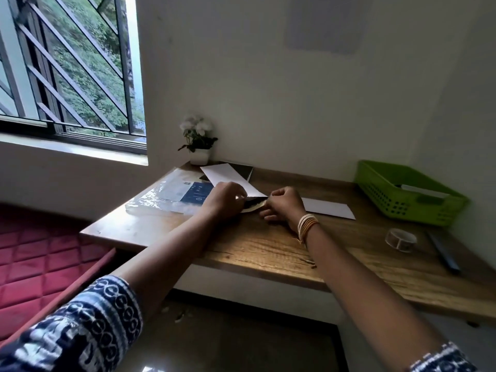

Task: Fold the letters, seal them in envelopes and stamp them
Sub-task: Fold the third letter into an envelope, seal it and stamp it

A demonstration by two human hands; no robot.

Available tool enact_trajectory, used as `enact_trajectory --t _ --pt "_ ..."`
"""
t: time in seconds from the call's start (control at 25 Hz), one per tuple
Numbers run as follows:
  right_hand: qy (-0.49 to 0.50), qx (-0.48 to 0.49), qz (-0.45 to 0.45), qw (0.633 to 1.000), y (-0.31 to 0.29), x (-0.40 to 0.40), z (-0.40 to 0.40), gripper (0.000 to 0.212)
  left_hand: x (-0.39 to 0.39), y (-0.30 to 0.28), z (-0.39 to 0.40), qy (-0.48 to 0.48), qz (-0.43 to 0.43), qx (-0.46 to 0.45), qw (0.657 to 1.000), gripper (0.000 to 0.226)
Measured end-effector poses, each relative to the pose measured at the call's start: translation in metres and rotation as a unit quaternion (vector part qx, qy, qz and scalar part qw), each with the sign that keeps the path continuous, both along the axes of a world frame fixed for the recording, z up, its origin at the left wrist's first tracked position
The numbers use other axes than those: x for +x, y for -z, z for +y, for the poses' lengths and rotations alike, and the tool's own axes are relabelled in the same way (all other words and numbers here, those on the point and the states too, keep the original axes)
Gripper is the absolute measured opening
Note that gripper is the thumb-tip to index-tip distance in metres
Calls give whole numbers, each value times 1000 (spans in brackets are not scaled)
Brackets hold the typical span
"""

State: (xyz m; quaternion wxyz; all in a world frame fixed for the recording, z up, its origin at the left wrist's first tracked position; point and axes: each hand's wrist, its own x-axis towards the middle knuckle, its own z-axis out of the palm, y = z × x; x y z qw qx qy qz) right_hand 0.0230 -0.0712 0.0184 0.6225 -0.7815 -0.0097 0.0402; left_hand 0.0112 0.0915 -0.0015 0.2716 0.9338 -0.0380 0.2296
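Table [268, 253]: brown wood with darker grain lines. Basket [397, 200]: bright green, perforated walls. Envelope [230, 175] and second envelope [330, 208]: plain white. Envelope interior [253, 204] between the hands: dark, finely patterned. Packet [171, 197]: clear wrap over dark blue and pale grey print. Tape roll [400, 238]: transparent. Flowers [194, 126]: white, green leaves, white pot. Bangles [307, 225]: gold and white. Sleeve [88, 326]: navy with white ring pattern. Mattress [40, 264]: red, quilted diamonds.

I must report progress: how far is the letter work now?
Done: a white piece lies in the green basket, possibly finished. In hand: left hand and right hand work an envelope at its opening. Left: another envelope on the desk; tape roll untouched.
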Motion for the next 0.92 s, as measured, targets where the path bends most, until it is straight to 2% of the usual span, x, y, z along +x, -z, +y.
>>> enact_trajectory --t 0.08,0.16,0.2,0.32,0.44,0.48,0.6,0.68,0.8,0.88,0.92 --pt "31 -166 -116 979 -4 13 -12 14 -2 -2 0 -15 3 -2 1000 22" --pt "10 -327 -192 925 -14 27 -28 14 -4 -3 -1 -34 2 17 999 23" --pt "-20 -368 -185 911 -20 35 -35 22 -4 -4 -2 -41 3 29 999 24" --pt "-103 -436 -81 890 -34 58 -55 59 -4 -4 -2 -53 17 44 997 23" --pt "-130 -526 -37 840 -37 75 -67 91 -3 -4 -2 -54 17 47 997 21" --pt "-131 -531 -30 837 -39 76 -70 96 -3 -4 -3 -53 15 48 997 21" --pt "-123 -524 9 843 -45 65 -69 91 -2 -4 -4 -55 18 43 997 20" --pt "-121 -531 21 838 -45 66 -71 95 -1 -4 -3 -49 18 44 998 20" --pt "-123 -548 -1 828 -42 61 -67 90 -2 -3 -4 -32 9 56 998 21" --pt "-106 -519 -30 848 -38 59 -66 74 -2 -4 -6 -25 5 70 997 23" --pt "-94 -482 -39 870 -36 56 -67 72 -3 -5 -7 -24 3 78 997 23"
